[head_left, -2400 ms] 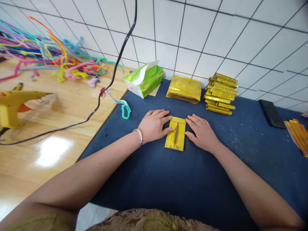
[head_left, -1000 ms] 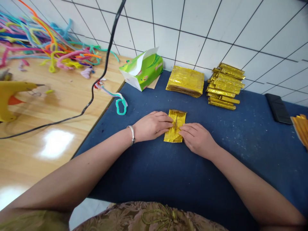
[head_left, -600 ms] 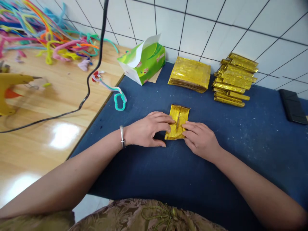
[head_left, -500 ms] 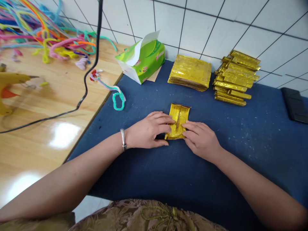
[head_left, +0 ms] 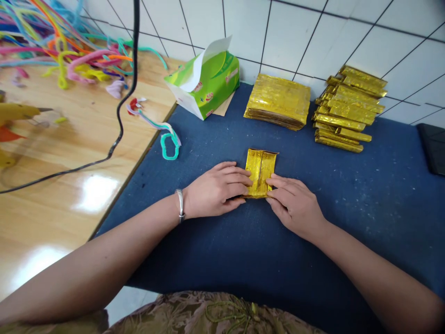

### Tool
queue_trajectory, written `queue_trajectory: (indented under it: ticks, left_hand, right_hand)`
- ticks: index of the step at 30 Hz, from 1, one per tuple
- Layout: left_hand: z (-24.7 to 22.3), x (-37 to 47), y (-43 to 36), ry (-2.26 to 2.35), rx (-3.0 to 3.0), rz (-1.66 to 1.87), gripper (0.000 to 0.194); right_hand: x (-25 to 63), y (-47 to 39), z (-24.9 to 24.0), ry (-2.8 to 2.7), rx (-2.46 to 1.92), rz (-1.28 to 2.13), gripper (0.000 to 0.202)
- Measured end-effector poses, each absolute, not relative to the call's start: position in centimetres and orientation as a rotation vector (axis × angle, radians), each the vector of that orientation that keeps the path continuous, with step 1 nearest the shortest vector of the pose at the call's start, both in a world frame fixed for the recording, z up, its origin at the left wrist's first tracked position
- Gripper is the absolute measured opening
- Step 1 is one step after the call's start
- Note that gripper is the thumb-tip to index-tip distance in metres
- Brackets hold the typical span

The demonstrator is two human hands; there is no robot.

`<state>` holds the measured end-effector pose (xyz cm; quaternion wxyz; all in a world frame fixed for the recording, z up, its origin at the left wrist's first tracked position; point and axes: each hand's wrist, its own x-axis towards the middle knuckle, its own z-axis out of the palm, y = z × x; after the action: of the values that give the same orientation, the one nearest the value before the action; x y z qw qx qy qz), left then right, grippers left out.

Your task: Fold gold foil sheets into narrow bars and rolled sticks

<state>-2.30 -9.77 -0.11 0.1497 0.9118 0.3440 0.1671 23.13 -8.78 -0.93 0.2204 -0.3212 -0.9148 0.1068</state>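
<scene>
A small sheet of gold foil paper (head_left: 258,174) lies on the dark blue table surface, both sides folded in so that their edges meet along a middle seam. My left hand (head_left: 222,189) holds its left edge, fingers bent over the fold and thumb at the lower left corner. On the opposite side, my right hand (head_left: 294,202) pinches the right edge near the lower corner, thumb low and fingertips on the foil. The underside of the paper is hidden.
Behind the paper are a stack of flat gold sheets (head_left: 278,99) and a pile of folded gold strips (head_left: 351,109). A green tissue pack (head_left: 217,83), a dark phone (head_left: 433,148), a black cable (head_left: 120,125), a yellow glue gun (head_left: 17,113) and colourful pipe cleaners (head_left: 86,65) surround the work area.
The left fingers have drawn back toward the paper's left edge, and its thumb has come up to the corner. The middle gap between the folds looks narrower. My right hand stays at its edge.
</scene>
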Motion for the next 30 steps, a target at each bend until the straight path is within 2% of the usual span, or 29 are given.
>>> queue_trajectory:
  ticks: [9,16,30]
  left_hand:
    - [-0.5,-2.0,-9.8,1.062,2.511,0.565,0.014]
    - [-0.4,-1.6,-9.9,1.141,2.409,0.556,0.016]
    - [-0.8,-0.6,-9.9,1.341,2.306,0.611,0.012]
  right_hand:
    - [23.1,-8.7,-1.0,-2.528,-0.854,0.319,0.008]
    - [22.7,-8.4,-1.1,-2.442,-1.008,0.441,0.012]
    - [21.7,-8.4,-0.7,-2.380,-1.138,0.463,0.010]
